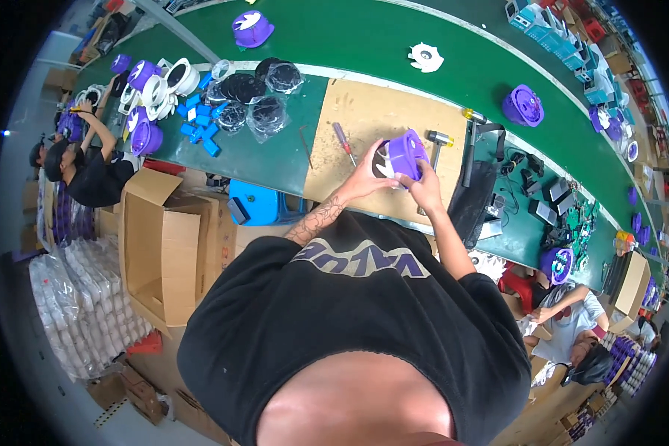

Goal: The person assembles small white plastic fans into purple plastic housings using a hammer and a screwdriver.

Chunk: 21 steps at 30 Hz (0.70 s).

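I hold a round purple plastic housing (406,154) with a white part behind it over a brown cardboard mat (364,119) on the green bench. My left hand (368,175) grips its left side, where the white piece shows. My right hand (424,186) grips its lower right edge. A red-handled screwdriver (343,143) lies on the mat just left of my hands. A hammer (438,141) with a pale handle lies just right of the housing.
Purple housings (522,105), a white fan part (426,57), black bagged parts (249,100) and blue pieces (201,126) lie along the bench. An open cardboard box (167,245) and a blue stool (264,202) stand at my left. Other people work at far left and lower right.
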{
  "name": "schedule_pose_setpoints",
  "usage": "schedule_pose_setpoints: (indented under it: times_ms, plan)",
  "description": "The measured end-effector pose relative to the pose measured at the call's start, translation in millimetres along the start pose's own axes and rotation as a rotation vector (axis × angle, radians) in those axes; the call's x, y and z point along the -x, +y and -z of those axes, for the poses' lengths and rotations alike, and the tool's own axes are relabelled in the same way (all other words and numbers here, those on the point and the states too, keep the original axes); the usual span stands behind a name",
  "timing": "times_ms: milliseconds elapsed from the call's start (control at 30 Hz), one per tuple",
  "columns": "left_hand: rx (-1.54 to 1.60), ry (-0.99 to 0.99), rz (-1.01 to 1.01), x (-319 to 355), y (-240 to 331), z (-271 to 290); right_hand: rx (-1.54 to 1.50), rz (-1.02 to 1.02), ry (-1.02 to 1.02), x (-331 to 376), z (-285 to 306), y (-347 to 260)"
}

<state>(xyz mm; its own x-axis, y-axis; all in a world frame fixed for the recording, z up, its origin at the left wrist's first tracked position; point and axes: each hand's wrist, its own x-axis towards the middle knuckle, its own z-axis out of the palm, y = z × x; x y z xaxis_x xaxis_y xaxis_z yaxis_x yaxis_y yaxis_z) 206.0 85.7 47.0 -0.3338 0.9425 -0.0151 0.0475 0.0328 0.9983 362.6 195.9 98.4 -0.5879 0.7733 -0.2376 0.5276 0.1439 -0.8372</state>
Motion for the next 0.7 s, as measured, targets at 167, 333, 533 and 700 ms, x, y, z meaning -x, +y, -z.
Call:
schedule_pose_setpoints:
  times_ms: [167, 333, 533, 700]
  plan:
    - [0.564, 0.166, 0.127, -9.1, 6.5, -22.1, -0.541, -0.162, -0.223, 8.6, 22.0, -23.0]
    - [0.610, 0.151, 0.207, -13.6, 11.4, -26.0, -0.576, -0.150, -0.145, 16.6, 18.2, -15.7]
    - [0.558, 0.321, 0.241, -7.3, -0.1, 0.9, -0.670, -0.203, -0.014, 12.0, 30.3, -1.2]
    - [0.736, 0.381, 0.185, 13.3, -3.4, 42.0, -0.238, -0.102, -0.028, 0.2, 41.3, -15.8]
